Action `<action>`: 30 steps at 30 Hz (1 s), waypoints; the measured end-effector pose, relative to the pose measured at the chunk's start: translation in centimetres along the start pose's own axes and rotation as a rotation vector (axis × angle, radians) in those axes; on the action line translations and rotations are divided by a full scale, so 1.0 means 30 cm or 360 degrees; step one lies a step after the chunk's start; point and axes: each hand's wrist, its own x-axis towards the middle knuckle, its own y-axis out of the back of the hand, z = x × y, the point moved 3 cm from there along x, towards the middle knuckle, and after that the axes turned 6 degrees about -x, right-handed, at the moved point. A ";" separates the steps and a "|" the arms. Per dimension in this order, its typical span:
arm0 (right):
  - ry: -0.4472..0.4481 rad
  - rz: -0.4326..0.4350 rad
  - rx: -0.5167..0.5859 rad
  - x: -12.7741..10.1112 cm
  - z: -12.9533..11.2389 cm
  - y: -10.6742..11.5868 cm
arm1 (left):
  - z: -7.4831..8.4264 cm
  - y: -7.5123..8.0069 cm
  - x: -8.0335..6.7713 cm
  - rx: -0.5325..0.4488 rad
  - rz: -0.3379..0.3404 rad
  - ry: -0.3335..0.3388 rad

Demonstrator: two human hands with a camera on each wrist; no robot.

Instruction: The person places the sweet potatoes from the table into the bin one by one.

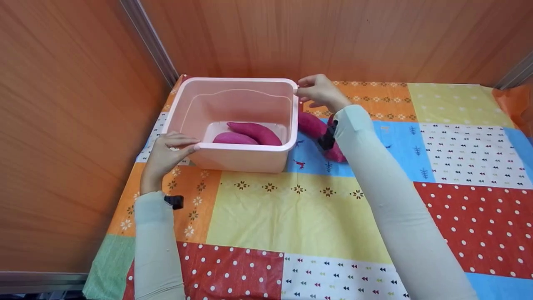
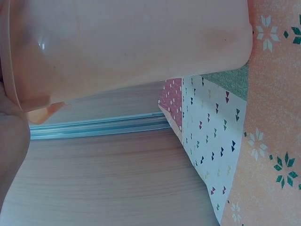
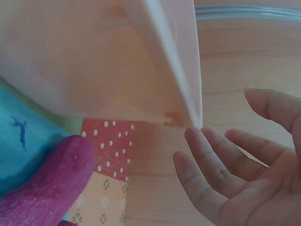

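A pale pink plastic bin (image 1: 241,161) stands on the patterned cloth, in the head view left of centre. Inside it lie two purple-pink sweet potatoes, a long curved one (image 1: 262,132) and a shorter one (image 1: 234,138). My left hand (image 1: 158,160) pinches the rim at the front left corner, thumb on the near side and fingers over the edge. At the far right corner is my right hand (image 1: 325,93), its fingers loosely extended and fingertips right at the rim. Below that hand, outside the bin, more sweet potatoes (image 1: 310,124) lie partly hidden by the wrist.
A patchwork-print cloth (image 1: 300,216) covers the table. Wood-grain panels rise behind (image 1: 266,37) and to the left (image 1: 75,125), close to the bin. A metal strip (image 1: 152,41) runs along the corner where they meet.
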 end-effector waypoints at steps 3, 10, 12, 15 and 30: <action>-0.0019 0.0007 0.0017 0.004 0.025 0.002 | -0.006 0.001 -0.001 -0.0016 -0.0011 0.0031; -0.0053 0.0008 0.0027 0.009 0.092 0.000 | -0.011 0.005 -0.005 -0.0018 -0.0022 0.0068; -0.0060 -0.0006 0.0032 0.012 0.113 -0.003 | -0.011 0.007 -0.005 -0.0021 -0.0021 0.0074; -0.0089 -0.0031 0.0038 0.016 0.144 -0.010 | -0.012 0.007 -0.007 -0.0029 -0.0012 0.0078; -0.0152 -0.0025 0.0038 0.032 0.280 -0.029 | -0.008 0.002 -0.010 -0.0006 0.0023 -0.0017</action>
